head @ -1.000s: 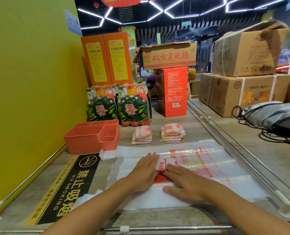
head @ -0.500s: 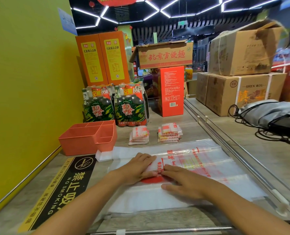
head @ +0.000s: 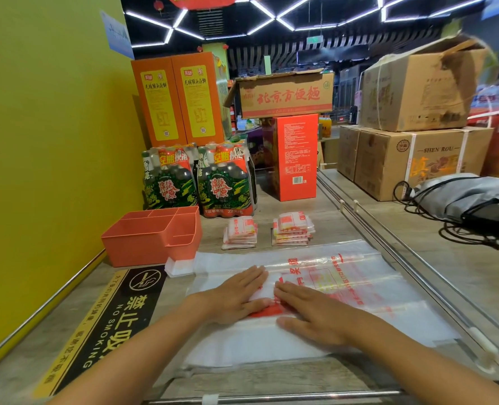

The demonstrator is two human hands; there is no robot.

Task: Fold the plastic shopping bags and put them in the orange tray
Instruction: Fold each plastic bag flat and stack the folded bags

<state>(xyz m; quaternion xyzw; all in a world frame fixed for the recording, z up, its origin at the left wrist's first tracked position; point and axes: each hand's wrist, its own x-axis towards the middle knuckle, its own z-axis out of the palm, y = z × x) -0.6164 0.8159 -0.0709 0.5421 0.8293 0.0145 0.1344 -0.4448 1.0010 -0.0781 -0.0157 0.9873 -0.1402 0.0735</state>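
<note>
Both the left hand (head: 236,293) and right hand (head: 309,314) lie flat, fingers straight, gripping nothing, pressing a crinkly clear plastic bag (head: 344,285) near the ridged orange tray (head: 143,244).

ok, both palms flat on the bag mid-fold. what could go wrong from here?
1. The plastic bag is slick and lies spread wide under the left hand and right hand; it may spring open once they lift.
2. The orange tray has narrow compartments, so a loose fold may not fit.
</note>
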